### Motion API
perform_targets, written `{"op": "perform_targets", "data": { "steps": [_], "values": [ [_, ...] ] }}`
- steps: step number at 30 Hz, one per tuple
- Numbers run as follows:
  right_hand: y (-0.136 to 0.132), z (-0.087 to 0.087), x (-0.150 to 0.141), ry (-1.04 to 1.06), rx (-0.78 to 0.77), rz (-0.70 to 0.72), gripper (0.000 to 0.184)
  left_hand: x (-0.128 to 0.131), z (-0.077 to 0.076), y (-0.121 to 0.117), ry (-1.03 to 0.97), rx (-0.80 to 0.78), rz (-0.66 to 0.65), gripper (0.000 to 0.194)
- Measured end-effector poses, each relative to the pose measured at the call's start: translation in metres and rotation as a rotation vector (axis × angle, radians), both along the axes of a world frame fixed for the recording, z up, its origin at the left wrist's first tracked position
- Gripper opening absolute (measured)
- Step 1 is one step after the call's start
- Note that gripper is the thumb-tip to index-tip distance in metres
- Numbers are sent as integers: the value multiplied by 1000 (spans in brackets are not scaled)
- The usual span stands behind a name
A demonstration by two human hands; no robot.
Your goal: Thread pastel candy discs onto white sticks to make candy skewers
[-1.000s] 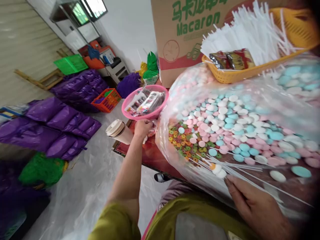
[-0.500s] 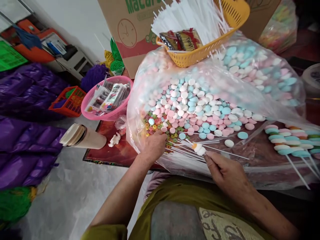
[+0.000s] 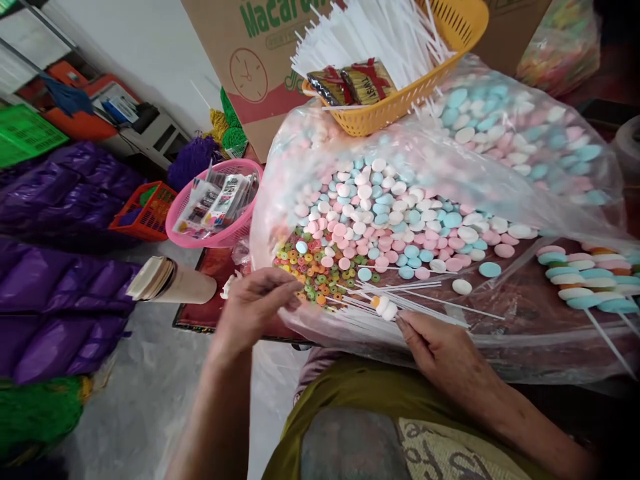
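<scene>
My right hand [image 3: 443,343] is closed around a marshmallow skewer [image 3: 386,309], its tip carrying white pieces and one orange ring over the loose sticks. My left hand [image 3: 265,300] is at the bag's near left edge, thumb and fingers drawn together; anything between them is hidden. Just beyond it lie small red, yellow and green candy rings [image 3: 310,270]. Behind them spreads a heap of pink, white and blue marshmallow discs [image 3: 380,207] in a clear plastic bag [image 3: 280,180]. White sticks [image 3: 400,293] lie between my hands.
Finished marshmallow skewers [image 3: 575,277] lie at the right. A yellow basket [image 3: 390,117] of white sticks and twist-tie packs stands on the bag, before a cardboard box [image 3: 220,40]. A pink basket [image 3: 240,230] of packets and a paper-cup stack [image 3: 187,280] are at the left.
My left hand has pulled back from the candy rings, moving left and toward me, its fingers now drawn together. My right hand still holds the skewer, slightly shifted left in view.
</scene>
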State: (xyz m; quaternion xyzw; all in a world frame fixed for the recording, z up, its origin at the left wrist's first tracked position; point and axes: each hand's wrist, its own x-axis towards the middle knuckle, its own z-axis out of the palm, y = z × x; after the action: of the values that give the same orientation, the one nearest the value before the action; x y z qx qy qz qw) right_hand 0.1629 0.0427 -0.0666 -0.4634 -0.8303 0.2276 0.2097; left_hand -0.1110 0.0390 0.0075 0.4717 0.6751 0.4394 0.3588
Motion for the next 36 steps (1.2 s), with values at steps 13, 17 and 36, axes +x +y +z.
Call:
{"op": "perform_targets", "data": {
  "steps": [13, 17, 36],
  "values": [
    [-4, -3, -3, 74, 58, -12, 27, -91, -34, 45, 774, -7, 426, 25],
    [-3, 1, -3, 17, 5, -31, 27, -29, -15, 16, 665, 277, 308, 32],
    [-6, 11, -22, 8, 86, 126, 29, 19, -47, -17, -847, -284, -151, 36]
  ]
}}
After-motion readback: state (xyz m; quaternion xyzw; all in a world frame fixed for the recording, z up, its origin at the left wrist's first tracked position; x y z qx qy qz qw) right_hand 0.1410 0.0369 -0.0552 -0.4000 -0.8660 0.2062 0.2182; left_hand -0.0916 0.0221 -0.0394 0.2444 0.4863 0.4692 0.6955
